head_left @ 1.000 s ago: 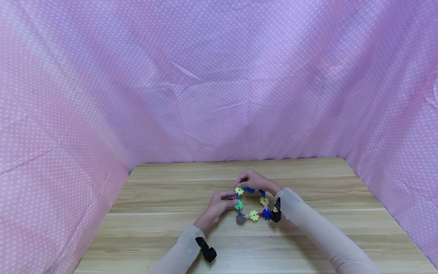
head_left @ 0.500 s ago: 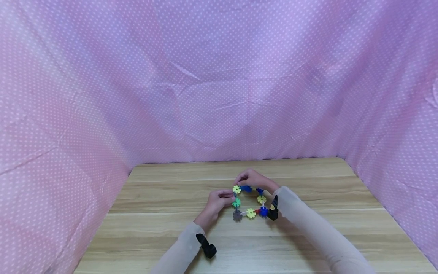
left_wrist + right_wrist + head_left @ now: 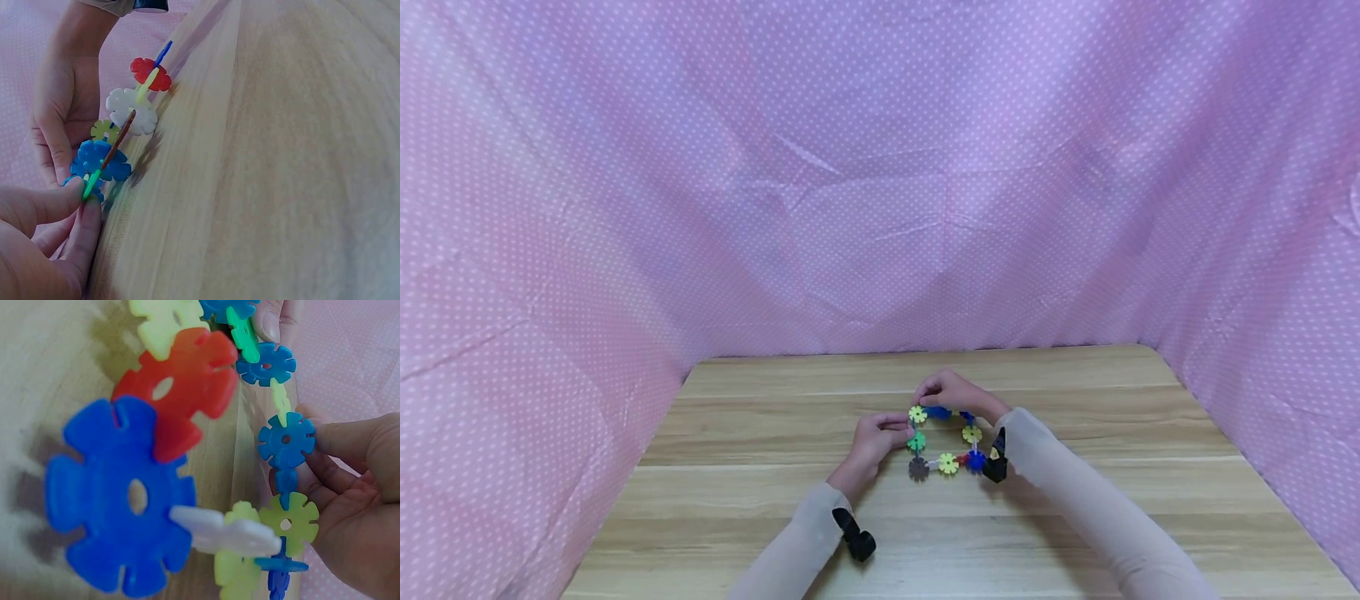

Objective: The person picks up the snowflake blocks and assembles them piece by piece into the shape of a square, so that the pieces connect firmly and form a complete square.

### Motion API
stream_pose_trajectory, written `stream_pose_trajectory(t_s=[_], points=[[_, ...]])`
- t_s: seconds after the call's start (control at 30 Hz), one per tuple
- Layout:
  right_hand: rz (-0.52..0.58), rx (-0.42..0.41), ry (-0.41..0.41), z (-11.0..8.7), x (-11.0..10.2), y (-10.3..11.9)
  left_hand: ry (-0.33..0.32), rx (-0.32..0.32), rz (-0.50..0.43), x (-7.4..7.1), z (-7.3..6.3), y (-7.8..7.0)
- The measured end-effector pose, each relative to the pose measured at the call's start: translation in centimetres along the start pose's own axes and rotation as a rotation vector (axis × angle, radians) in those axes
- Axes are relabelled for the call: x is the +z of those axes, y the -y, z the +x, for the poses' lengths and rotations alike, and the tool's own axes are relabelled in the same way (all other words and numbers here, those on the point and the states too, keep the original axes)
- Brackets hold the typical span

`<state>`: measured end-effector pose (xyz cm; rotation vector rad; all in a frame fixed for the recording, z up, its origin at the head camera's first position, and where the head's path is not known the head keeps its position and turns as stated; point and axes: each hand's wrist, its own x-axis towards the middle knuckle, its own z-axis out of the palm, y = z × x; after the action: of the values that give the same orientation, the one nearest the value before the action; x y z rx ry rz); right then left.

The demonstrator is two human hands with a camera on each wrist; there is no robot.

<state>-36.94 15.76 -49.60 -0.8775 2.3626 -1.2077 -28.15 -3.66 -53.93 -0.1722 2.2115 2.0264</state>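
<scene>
A ring of interlocking plastic flower discs stands between both hands over the table. My left hand (image 3: 874, 442) pinches the green disc (image 3: 916, 441) on the ring's left side between thumb and fingers. At the far side, my right hand (image 3: 951, 389) has its thumb and fingers on a blue disc (image 3: 272, 434), near the yellow corner disc (image 3: 917, 414). The near side runs from a dark brown disc (image 3: 918, 469) through a yellow disc (image 3: 948, 464) and a red disc (image 3: 209, 369) to a bright blue disc (image 3: 976, 462). The right hand partly hides the far side in the head view.
The wooden table (image 3: 737, 467) lies under the hands. Pink dotted cloth (image 3: 880, 208) hangs behind it and on both sides. Black straps with small cameras (image 3: 859, 542) sit on both sleeves; the right one is close to the ring's blue corner.
The ring has shifted slightly left and away from the person. My left hand has moved a little with it, still pinching the green disc. The right hand has barely moved.
</scene>
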Motion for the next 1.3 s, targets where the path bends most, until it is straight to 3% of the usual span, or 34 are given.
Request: stream_pose_trajectory(t_s=[0.37, 1.3], points=[[-0.001, 0.025, -0.018, 0.33, 0.22, -0.34, -0.032, 0.007, -0.013, -0.06, 0.19, -0.18], [0.035, 0.096, -0.050, 0.74, 0.36, 0.14, -0.031, 0.036, 0.002, -0.50, 0.60, -0.45]])
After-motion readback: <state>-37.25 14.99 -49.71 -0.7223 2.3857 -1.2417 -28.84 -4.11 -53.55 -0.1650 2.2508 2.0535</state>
